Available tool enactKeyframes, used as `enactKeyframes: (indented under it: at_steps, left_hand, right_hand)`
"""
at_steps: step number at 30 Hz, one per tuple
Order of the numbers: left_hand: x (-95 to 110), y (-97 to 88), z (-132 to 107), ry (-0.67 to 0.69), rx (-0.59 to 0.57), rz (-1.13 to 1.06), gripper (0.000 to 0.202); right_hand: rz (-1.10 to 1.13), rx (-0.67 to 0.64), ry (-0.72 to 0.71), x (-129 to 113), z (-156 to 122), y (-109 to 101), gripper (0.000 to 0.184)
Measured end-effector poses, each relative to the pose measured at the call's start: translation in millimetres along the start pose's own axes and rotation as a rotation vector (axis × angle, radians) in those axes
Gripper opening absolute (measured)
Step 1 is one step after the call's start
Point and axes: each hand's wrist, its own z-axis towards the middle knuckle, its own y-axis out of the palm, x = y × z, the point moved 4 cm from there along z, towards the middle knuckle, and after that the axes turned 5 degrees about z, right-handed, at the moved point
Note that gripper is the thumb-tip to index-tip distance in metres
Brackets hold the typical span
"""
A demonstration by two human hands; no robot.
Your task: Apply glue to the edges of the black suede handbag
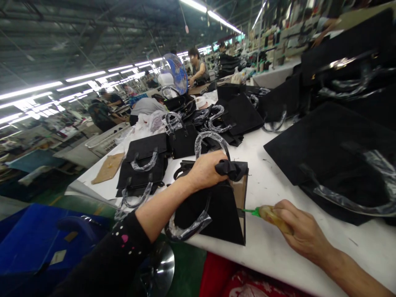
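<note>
A black handbag [213, 210] lies on its side in front of me, with plastic-wrapped handles and a tan inner strip showing along its right edge. My left hand [208, 169] is closed on the upper part of the bag. Bunched black material [230, 169] sticks out by its fingers; whether it belongs to the bag I cannot tell. Wrapped in the fingers of my right hand [298, 227] is a yellowish squeeze bottle [275, 218]. Its thin green nozzle [250, 211] points left, with the tip at the bag's tan edge.
Finished-looking black bags [144, 152] with wrapped handles lie left on the white table [262, 177]. Larger black bags [337, 144] crowd the right side. A tan piece [108, 168] rests at the left edge. Behind are a blue fan [177, 74] and several people. Below left is a blue bin [40, 243].
</note>
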Motion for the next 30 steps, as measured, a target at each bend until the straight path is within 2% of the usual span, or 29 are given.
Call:
enactKeyframes:
  at_steps: [6,12,15,17,20,25,28,30]
  left_hand:
    - [9.9,6.2,-16.2,0.010,0.015,0.035,0.009]
    - [10.9,17.2,-19.3,-0.006,0.003,0.159,0.009]
    - [11.0,21.6,-20.8,-0.003,0.035,0.192,0.009]
    - [10.2,23.5,-22.1,-0.009,0.050,0.233,0.009]
    - [8.8,24.1,-24.2,-0.030,0.075,0.287,0.009]
    - [9.8,22.8,-27.3,-0.042,0.116,0.325,0.009]
    - [11.7,22.7,-29.0,-0.026,0.129,0.340,0.010]
    - [13.3,22.4,-30.1,-0.016,0.136,0.350,0.009]
  right_hand:
    - [0.050,0.018,0.054,5.6,-5.5,1.8,0.015]
    - [0.265,-0.043,0.140,5.3,-2.1,-2.1,0.014]
    - [0.218,0.007,0.101,3.5,-2.0,-4.7,0.012]
    - [0.208,-0.023,0.086,2.0,-3.1,-2.5,0.013]
    - [0.283,-0.078,0.097,-0.3,-4.2,0.9,0.016]
    - [0.252,-0.023,0.112,-2.0,-1.2,-0.5,0.012]
    - [0.296,-0.049,0.148,-3.0,2.1,0.2,0.021]
    - [0.282,-0.010,0.158,-4.3,4.7,-1.8,0.021]
